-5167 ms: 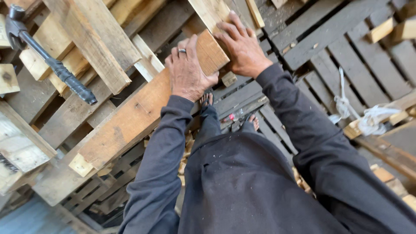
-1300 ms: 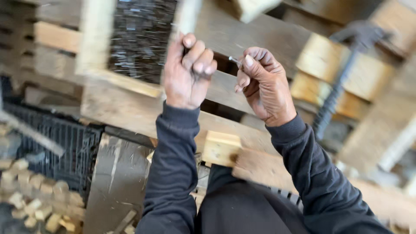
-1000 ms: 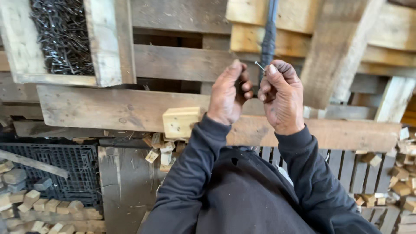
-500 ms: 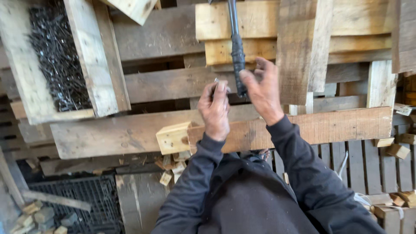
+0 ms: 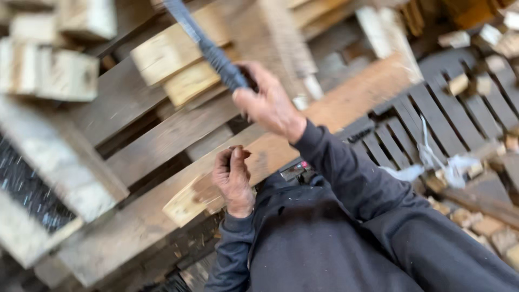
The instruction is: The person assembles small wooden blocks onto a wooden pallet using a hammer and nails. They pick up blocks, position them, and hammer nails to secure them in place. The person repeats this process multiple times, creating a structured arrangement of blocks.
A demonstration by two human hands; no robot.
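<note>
Gripping a dark tool handle, the right hand is shut tight around it. The handle is long and dark with a rough wrap, and it runs up and away from the hand toward the top of the view. Its far end is cut off by the edge, so the kind of tool cannot be told.

The left hand sits lower, just below the right hand. Its fingers are curled in and the tips are pinched close together. It may hold something small, but the picture is too blurry to tell. This hand rests over a long wooden plank.

The long plank is the big thing to look from. It slants across the middle, from down near the left hand up toward the far right. 1 small wooden block is fixed at its low end, right beside the left hand. Above the plank lie more boards and 2 pale stacked blocks, close behind the tool handle. Past the low end of the plank sits a wooden box of dark nails. On the other side of the plank, toward the right, is a dark slatted pallet with a scrap of white plastic on it. Both arms wear dark sleeves.
</note>
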